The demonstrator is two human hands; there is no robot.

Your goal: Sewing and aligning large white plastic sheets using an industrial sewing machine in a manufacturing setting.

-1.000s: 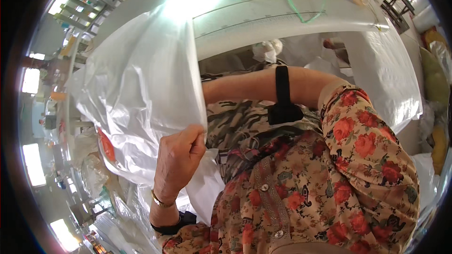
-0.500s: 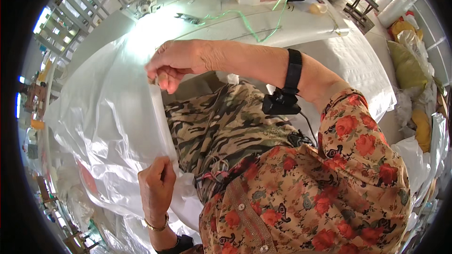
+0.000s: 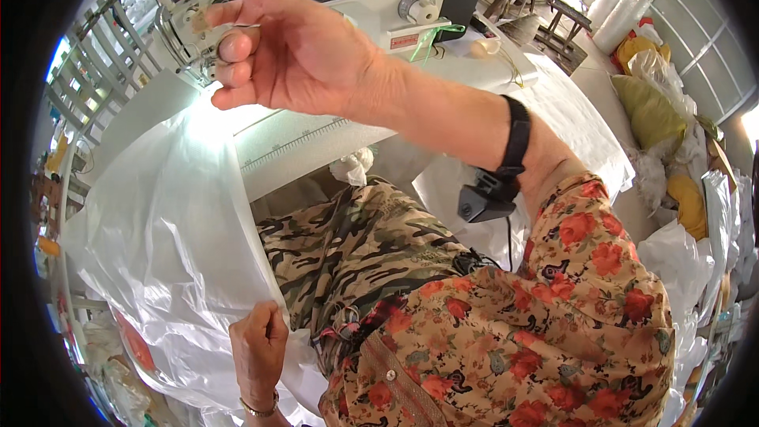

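Observation:
A white plastic sheet (image 3: 166,205) spreads from the sewing machine's needle area down across my left side. My left hand (image 3: 259,348) is closed in a fist on the sheet's near right edge. Up in front of the sewing machine (image 3: 387,4), my right hand (image 3: 308,55) hovers with fingers bent but apart, off the sheet. Its index fingertip has a brownish covering. I see nothing clearly held there. The hand and forearm hide part of the machine head and the bed. Bright light falls on the sheet below the needle area.
Green thread (image 3: 431,39) hangs at the machine's right end. A ruler scale (image 3: 292,145) runs along the table's near edge, with a bunched white cloth (image 3: 352,166) beneath it. Wooden stools (image 3: 545,0) stand at the far right, near filled sacks (image 3: 648,107). A slatted rack (image 3: 99,63) is at left.
My right hand has lifted from beside the sheet's edge up to the machine head, its fingers spreading. My left hand keeps its grip. The view has shifted, showing more of the machine.

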